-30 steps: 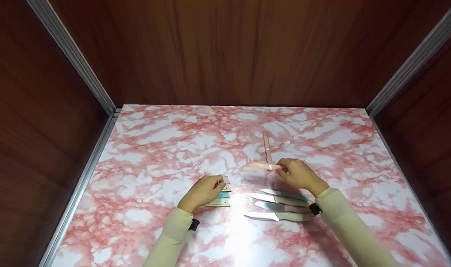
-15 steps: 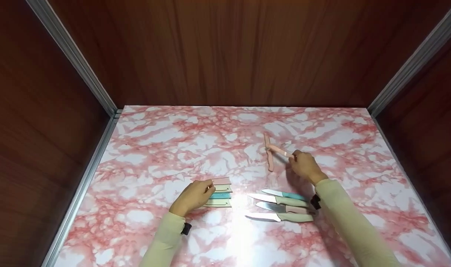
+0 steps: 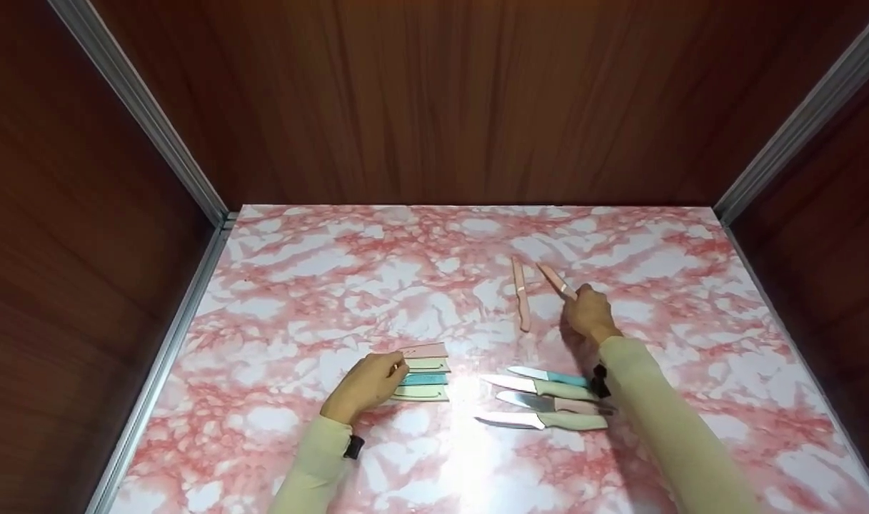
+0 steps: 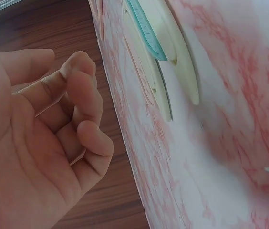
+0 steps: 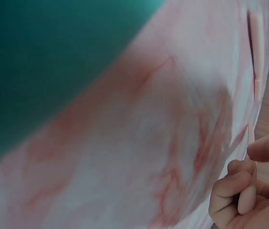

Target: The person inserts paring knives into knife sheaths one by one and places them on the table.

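Knife (image 3: 556, 280), pink, sheathed, was clamped at its near end in the right hand (image 3: 590, 313), fingers curled round it, just right of a second pink knife (image 3: 522, 296). Left hand (image 3: 366, 385), fingers loosely curled, held nothing beside four sheaths (image 3: 428, 380); four bare knives (image 3: 573, 421) lay near.

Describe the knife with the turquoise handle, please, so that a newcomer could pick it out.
On the marbled table, find the row of four bare knives. The turquoise knife lies at its far end, nearest the right hand. Only its handle is turquoise; its neighbours' handles are pale green or pink.
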A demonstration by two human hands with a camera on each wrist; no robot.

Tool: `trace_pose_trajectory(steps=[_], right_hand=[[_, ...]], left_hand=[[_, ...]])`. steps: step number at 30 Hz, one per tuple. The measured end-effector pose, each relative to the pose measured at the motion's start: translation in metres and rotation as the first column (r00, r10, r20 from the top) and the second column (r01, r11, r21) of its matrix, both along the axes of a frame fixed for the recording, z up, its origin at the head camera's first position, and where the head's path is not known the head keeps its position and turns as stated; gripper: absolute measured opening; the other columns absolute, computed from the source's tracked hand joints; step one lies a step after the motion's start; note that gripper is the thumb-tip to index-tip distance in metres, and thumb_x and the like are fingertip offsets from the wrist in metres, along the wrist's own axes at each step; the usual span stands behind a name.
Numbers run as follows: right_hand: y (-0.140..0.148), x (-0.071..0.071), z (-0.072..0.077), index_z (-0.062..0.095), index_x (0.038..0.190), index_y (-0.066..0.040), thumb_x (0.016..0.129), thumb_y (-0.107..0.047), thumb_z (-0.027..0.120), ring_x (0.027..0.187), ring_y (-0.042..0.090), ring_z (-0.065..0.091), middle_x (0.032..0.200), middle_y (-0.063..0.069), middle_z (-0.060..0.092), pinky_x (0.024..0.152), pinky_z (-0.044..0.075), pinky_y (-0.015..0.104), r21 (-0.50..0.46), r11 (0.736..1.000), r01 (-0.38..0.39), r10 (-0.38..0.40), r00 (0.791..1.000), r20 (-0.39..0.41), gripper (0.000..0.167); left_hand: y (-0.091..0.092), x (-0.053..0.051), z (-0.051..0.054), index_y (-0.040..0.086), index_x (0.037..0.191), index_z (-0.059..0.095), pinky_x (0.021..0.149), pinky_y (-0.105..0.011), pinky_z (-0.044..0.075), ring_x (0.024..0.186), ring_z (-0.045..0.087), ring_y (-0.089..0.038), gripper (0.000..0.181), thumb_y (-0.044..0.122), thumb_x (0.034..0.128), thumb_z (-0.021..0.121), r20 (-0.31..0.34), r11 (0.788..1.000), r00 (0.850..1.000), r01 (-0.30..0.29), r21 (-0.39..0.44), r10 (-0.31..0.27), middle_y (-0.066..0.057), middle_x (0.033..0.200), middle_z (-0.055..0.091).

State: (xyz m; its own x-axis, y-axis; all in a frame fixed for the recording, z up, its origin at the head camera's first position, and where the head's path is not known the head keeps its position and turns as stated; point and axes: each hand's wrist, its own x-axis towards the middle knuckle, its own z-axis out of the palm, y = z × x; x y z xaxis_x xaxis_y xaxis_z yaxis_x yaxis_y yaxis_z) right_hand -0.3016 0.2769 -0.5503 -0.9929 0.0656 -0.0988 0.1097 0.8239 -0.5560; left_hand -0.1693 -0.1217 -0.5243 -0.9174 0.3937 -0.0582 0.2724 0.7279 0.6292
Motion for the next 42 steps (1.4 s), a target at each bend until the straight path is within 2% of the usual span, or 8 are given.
trace_pose_trajectory(steps=[5,9,13,21,29,32,37,42], right_hand=[[-0.009,-0.003,0.001,0.051,0.102,0.010,0.094,-0.017,0.045,0.089,0.045,0.059,0.094,0.030,0.058,0.076,0.047,0.054,0.083,0.996,0.020,-0.020,1.000,-0.007,0.029],[-0.015,-0.005,0.000,0.053,0.105,0.010,0.095,-0.021,0.045,0.094,0.046,0.056,0.100,0.028,0.054,0.077,0.046,0.056,0.167,0.986,0.023,-0.028,0.999,0.026,0.033],[-0.019,-0.008,-0.001,0.054,0.107,0.011,0.095,-0.022,0.045,0.094,0.046,0.055,0.100,0.028,0.051,0.076,0.046,0.056,0.209,0.978,0.019,-0.029,0.999,0.044,0.036],[-0.026,-0.008,0.002,0.054,0.098,0.010,0.091,-0.018,0.049,0.089,0.044,0.058,0.094,0.028,0.057,0.075,0.046,0.053,0.167,0.985,-0.046,0.040,0.999,0.037,0.029],[-0.030,-0.008,0.006,0.056,0.089,0.004,0.086,-0.014,0.053,0.068,0.030,0.060,0.078,0.017,0.062,0.063,0.049,0.041,0.108,0.992,-0.067,0.056,0.993,0.099,0.018],[-0.031,-0.008,0.005,0.056,0.091,0.004,0.086,-0.014,0.053,0.070,0.031,0.060,0.080,0.018,0.062,0.065,0.049,0.040,0.092,0.994,-0.067,0.057,0.993,0.099,0.019],[-0.033,-0.008,0.004,0.052,0.099,0.009,0.090,-0.018,0.052,0.082,0.039,0.060,0.089,0.025,0.060,0.075,0.048,0.047,0.101,0.992,-0.081,0.073,0.994,0.081,0.028],[-0.034,-0.009,0.005,0.050,0.104,0.012,0.092,-0.023,0.052,0.087,0.041,0.059,0.090,0.026,0.058,0.078,0.047,0.049,0.121,0.988,-0.097,0.084,0.991,0.107,0.037]], left_hand=[[-0.002,0.000,0.000,0.013,0.083,0.057,0.054,-0.026,0.035,0.054,0.040,-0.008,0.017,0.018,0.0976,0.049,-0.018,1.000,1.000,0.008,0.004,-0.008,0.009,0.061,0.042],[-0.003,0.002,0.001,0.011,0.085,0.059,0.053,-0.026,0.034,0.054,0.039,-0.007,0.018,0.018,0.0975,0.048,-0.014,1.000,1.000,0.011,0.012,-0.011,0.009,0.060,0.042],[-0.004,0.003,0.001,0.011,0.085,0.060,0.052,-0.026,0.034,0.053,0.039,-0.007,0.018,0.019,0.0975,0.049,-0.010,1.000,1.000,-0.004,0.009,0.005,0.010,0.060,0.043],[-0.005,0.004,0.001,0.007,0.087,0.061,0.052,-0.027,0.035,0.053,0.040,-0.008,0.020,0.018,0.0977,0.049,0.000,1.000,1.000,-0.005,0.016,0.005,0.008,0.061,0.043],[-0.006,0.004,0.000,0.011,0.085,0.059,0.053,-0.027,0.035,0.054,0.040,-0.008,0.018,0.019,0.0979,0.049,-0.010,1.000,1.000,-0.001,0.013,0.001,0.008,0.061,0.044],[-0.005,0.004,0.000,0.012,0.084,0.058,0.054,-0.027,0.036,0.054,0.040,-0.008,0.018,0.019,0.0978,0.049,-0.012,1.000,1.000,-0.002,0.012,0.002,0.008,0.060,0.043],[-0.005,0.003,0.001,0.012,0.083,0.058,0.053,-0.027,0.035,0.053,0.039,-0.008,0.019,0.018,0.0977,0.048,-0.014,1.000,1.000,0.000,0.019,0.001,0.009,0.060,0.042],[-0.004,0.002,0.003,0.008,0.085,0.060,0.053,-0.026,0.034,0.053,0.038,-0.008,0.021,0.018,0.0985,0.046,-0.003,0.999,1.000,0.007,0.040,-0.007,0.008,0.060,0.040]])
